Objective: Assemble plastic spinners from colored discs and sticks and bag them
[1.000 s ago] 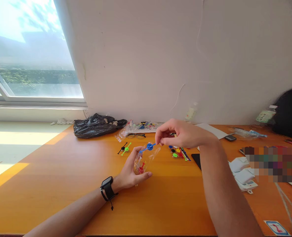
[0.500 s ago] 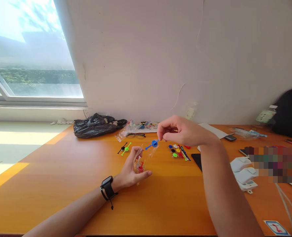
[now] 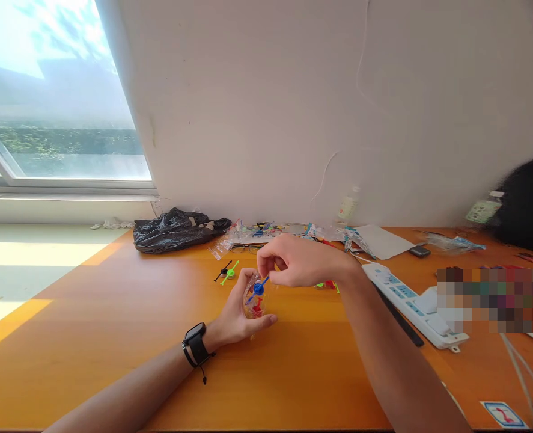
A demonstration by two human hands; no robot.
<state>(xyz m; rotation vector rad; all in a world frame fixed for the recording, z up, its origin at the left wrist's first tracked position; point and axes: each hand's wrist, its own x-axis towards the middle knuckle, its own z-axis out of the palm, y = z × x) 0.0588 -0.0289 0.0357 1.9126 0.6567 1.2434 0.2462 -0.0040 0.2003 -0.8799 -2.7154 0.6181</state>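
My left hand [image 3: 235, 317] holds a small clear plastic bag [image 3: 249, 299] upright above the table, fingers behind it and thumb stretched out in front. Red arrow pieces [image 3: 257, 310] show inside the bag. My right hand [image 3: 303, 262] pinches one end of a blue arrow spinner [image 3: 258, 289], which tilts down at the bag's mouth, its lower tip seemingly inside. Left of the bag, a black arrow spinner [image 3: 223, 272] and a green arrow spinner [image 3: 230, 273] lie side by side. Loose coloured parts [image 3: 327, 285] are partly hidden behind my right wrist.
A black plastic bag [image 3: 176, 231] lies at the back left, near eyeglasses [image 3: 243, 248] and clear bags of small parts [image 3: 266, 230]. To the right are a white power strip [image 3: 408, 300], white paper [image 3: 383, 242] and a numbered card [image 3: 503, 415].
My right hand has moved left and down, bringing the blue arrow spinner from above the bag to its mouth. My left hand has stayed in place with the bag.
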